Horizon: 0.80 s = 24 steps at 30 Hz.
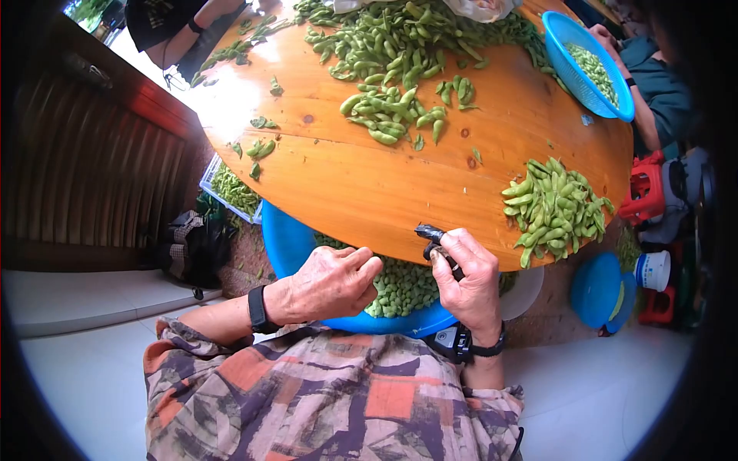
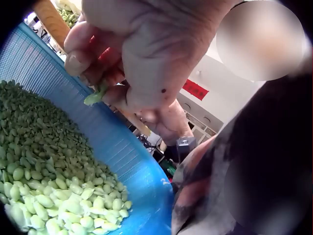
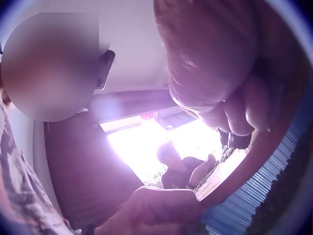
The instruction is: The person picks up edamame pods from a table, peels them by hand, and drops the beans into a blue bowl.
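My left hand (image 1: pixel 330 286) is above a blue basin (image 1: pixel 278 244). Its thumb and fingers pinch a small green bean pod (image 2: pixel 95 96), visible in the left wrist view. Facing it, my right hand (image 1: pixel 470 280) has curled fingers at the table's near edge. Something black and shiny (image 1: pixel 428 231) shows at its fingertips; I cannot tell whether it is held or wrapped round them. Shelled green beans (image 1: pixel 396 288) fill much of the basin below both hands. To the right, a heap of green pods (image 1: pixel 555 209) lies on the wooden table (image 1: pixel 346 184).
A larger pile of pods (image 1: pixel 392 42) covers the far part of the table. A blue colander (image 1: pixel 557 58) with beans stands at the right edge, near another person's arm (image 1: pixel 644 115). A white crate (image 1: pixel 207 184) sits low on the left, and a blue tub (image 1: pixel 593 288) at right.
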{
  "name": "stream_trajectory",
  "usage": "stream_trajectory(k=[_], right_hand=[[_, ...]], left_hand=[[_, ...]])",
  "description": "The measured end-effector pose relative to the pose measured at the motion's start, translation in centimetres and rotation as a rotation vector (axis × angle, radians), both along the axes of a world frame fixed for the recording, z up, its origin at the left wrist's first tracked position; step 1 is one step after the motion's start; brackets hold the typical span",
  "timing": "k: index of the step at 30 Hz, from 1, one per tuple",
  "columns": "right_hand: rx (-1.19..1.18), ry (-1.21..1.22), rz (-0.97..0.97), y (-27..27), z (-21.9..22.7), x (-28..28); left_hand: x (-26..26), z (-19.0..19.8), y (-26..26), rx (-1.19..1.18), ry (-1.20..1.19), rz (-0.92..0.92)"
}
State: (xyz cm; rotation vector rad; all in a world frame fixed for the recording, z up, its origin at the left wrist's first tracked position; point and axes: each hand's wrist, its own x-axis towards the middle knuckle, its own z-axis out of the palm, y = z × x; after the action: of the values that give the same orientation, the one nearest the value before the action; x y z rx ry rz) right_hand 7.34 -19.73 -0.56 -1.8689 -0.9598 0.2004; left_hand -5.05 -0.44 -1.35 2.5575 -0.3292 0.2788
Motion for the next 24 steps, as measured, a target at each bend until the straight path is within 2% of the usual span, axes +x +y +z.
stream_trajectory(k=[2, 4, 5, 7, 8, 9, 10, 11, 13, 14, 16, 17, 19, 23, 24], right_hand=[[0.009, 0.035, -0.005, 0.7, 0.9, -0.6], [0.042, 0.075, 0.022, 1.3, 0.9, -1.0], [0.125, 0.053, 0.046, 1.9, 0.2, -1.0], [0.151, 0.215, -0.056, 2.6, 0.9, -1.1], [0.195, 0.395, -0.107, 2.7, 1.3, -0.8], [0.24, 0.576, -0.159, 2.8, 1.5, -0.6], [0.339, 0.749, -0.151, 2.9, 1.3, -0.2], [0.34, 0.745, -0.154, 2.7, 1.2, 0.3], [0.324, 0.709, -0.305, 1.8, 1.1, 1.5], [0.342, 0.66, -0.369, 1.3, 1.5, 2.3], [0.355, 0.504, -0.45, -0.1, 1.5, 4.4], [0.217, 0.149, -0.497, -0.9, 0.7, 5.5], [0.104, -0.202, -0.615, -1.3, 0.0, 6.2], [0.077, -0.056, -0.579, -0.8, 1.3, 3.9], [0.019, 0.016, -0.576, -0.7, 1.6, 3.3]], left_hand=[[0.5, 0.2, -0.1, -0.071, -0.025, 0.004], [1.3, 0.8, -0.5, -0.487, 0.092, 0.038], [1.8, 1.2, -0.7, -0.486, 0.09, 0.038], [3.0, 1.8, -1.3, -0.866, 0.297, 0.139], [3.7, 1.6, -1.2, -1.115, 0.443, 0.116], [4.4, 1.7, -1.2, -1.249, 0.527, 0.105], [4.9, 1.7, -1.0, -1.157, 0.551, 0.096], [5.4, 1.7, -0.8, -1.065, 0.572, 0.086], [6.8, 1.7, 0.6, -0.539, 0.065, -0.075], [7.8, 1.4, 1.7, -0.423, -0.127, -0.009], [10.0, 1.9, 5.3, -0.082, -0.22, 0.14], [10.9, 1.7, 6.7, -0.038, -0.216, 0.161], [12.1, 1.7, 8.5, 0.041, -0.148, 0.115], [12.9, 1.5, 8.6, 0.15, -0.044, 0.143], [12.7, 1.4, 8.4, 0.157, -0.075, 0.21]])
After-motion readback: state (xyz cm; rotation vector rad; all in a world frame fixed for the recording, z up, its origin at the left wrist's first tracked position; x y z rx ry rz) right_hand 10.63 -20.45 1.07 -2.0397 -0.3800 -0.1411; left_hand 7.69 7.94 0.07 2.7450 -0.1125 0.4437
